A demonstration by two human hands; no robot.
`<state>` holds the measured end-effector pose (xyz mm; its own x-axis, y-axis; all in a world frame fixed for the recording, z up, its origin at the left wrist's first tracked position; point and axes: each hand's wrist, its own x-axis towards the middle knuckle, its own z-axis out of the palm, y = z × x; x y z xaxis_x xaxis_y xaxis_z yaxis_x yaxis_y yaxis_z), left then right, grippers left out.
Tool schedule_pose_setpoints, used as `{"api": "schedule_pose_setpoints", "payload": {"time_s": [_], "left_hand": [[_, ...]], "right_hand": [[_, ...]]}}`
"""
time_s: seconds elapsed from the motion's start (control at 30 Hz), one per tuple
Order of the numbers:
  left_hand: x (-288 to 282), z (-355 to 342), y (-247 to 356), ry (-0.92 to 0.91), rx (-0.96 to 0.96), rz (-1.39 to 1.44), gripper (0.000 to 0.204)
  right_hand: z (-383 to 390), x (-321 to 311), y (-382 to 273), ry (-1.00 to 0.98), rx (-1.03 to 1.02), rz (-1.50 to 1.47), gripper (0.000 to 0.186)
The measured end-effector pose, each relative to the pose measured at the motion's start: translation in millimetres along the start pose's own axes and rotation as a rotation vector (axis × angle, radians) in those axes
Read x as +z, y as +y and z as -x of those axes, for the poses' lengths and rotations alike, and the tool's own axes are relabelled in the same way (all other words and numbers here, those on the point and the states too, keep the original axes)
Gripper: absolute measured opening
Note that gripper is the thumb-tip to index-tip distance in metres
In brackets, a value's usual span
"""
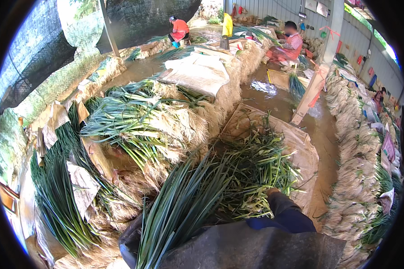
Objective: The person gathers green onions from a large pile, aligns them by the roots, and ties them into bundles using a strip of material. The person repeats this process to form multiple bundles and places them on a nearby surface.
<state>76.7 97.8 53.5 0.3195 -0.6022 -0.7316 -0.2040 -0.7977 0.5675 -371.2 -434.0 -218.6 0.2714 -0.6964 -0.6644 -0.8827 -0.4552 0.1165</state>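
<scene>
Neither of my hands shows; any grip they have is out of sight. A bundle of long-leaved green onions (179, 193) slants up from the lower edge, lying against my dark apron (256, 249). Its lower end runs out of the picture. Beyond the apron's edge a dark blue clothed limb (280, 219), seemingly my leg, ends in a dark boot-like shape (278, 201). That shape rests at a heap of loose green leaves and trimmings (260, 170) on a tan sheet (307, 157).
Stacked onions with pale roots (179, 121) rise ahead and left. More green bundles (63, 197) lie at far left. A root-lined row (345, 179) runs along the right. A post (316, 85) stands on the wet floor. Two people (294, 45) (179, 31) sit farther off.
</scene>
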Motion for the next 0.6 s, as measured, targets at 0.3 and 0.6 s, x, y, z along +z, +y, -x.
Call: {"api": "schedule_pose_setpoints", "payload": {"time_s": [0.3,0.6], "left_hand": [[-5.0,-0.7,11.6,0.005,-0.002,-0.015,0.028],[-8.9,3.0,9.7,0.011,0.001,-0.016,0.027]], "right_hand": [[9.7,90.6,-96.4,-0.117,-0.463,0.285,0.036],[-31.8,38.6,-99.5,-0.184,-0.366,-0.382,0.031]]}}
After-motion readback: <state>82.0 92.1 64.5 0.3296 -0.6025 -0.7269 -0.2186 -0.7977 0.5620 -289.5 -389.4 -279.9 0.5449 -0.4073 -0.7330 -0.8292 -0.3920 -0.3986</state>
